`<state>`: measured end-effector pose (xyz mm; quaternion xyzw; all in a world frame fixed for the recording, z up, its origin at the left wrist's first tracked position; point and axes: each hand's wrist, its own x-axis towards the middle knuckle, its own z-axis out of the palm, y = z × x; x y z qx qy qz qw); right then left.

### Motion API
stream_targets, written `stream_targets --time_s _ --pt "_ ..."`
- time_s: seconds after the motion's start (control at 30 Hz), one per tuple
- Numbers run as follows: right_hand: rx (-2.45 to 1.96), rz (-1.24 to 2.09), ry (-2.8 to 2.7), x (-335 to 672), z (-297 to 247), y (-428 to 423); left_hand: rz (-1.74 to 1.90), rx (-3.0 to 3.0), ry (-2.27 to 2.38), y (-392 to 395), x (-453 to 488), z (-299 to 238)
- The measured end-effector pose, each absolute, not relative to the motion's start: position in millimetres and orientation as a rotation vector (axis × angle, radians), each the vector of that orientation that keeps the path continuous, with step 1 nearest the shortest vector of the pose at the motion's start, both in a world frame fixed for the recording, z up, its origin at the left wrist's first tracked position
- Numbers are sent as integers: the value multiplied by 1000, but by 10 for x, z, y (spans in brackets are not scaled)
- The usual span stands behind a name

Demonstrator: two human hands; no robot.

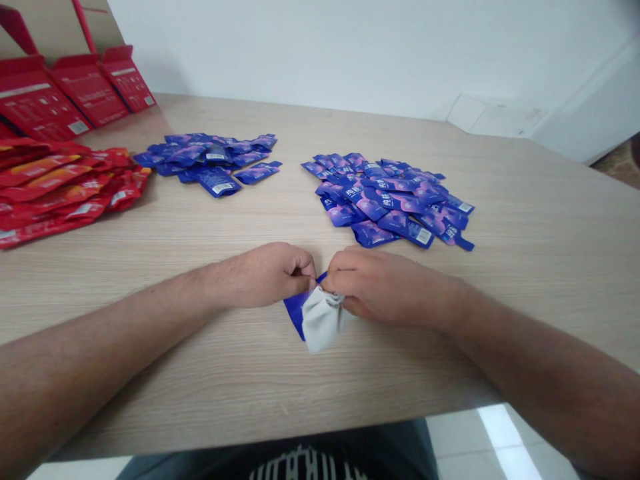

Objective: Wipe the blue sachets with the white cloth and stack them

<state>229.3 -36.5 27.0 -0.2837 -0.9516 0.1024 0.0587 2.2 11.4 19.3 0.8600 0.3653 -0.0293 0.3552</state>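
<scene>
Near the front middle of the table, my left hand is closed in a pinch at the top edge of a blue packet. My right hand has its fingers wrapped round a bunched white cloth, pressed close against the same packet. The cloth hangs below the fingers and covers much of the packet. Both sets of fingertips nearly meet, and the exact grip between them is hidden. Beyond my right hand lies a heap of blue-purple packets.
A smaller pile of blue packets lies at the back left of the wooden table. Red packets are stacked at the far left, in front of red printed boxes. A white wall stands behind.
</scene>
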Motion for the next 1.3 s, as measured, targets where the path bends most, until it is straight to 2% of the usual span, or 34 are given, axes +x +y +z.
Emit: stream_targets --time_s 0.17,0.33,0.53,0.73,0.83,1.1,1.2,1.3 --pt "-1051 235 -2799 2382 280 -284 -60 2229 956 106 36 184" --pt "-854 265 -2851 2275 243 -357 -66 2231 944 109 27 189" --pt "-1072 241 -2805 2396 290 -270 -56 2244 936 115 27 163" --pt "-853 229 -2843 2242 214 -371 -63 2257 951 118 23 170" --pt "-907 207 -2792 2351 223 -285 -45 2231 957 111 22 169" --pt "-1156 -13 -2372 2674 413 -91 206 2291 1176 215 -119 289" --pt "-1193 -52 -2312 2662 444 -135 372 2450 1296 213 -189 401" --pt "-1202 -96 -2239 2674 440 -139 364 2742 1201 110 -187 461"
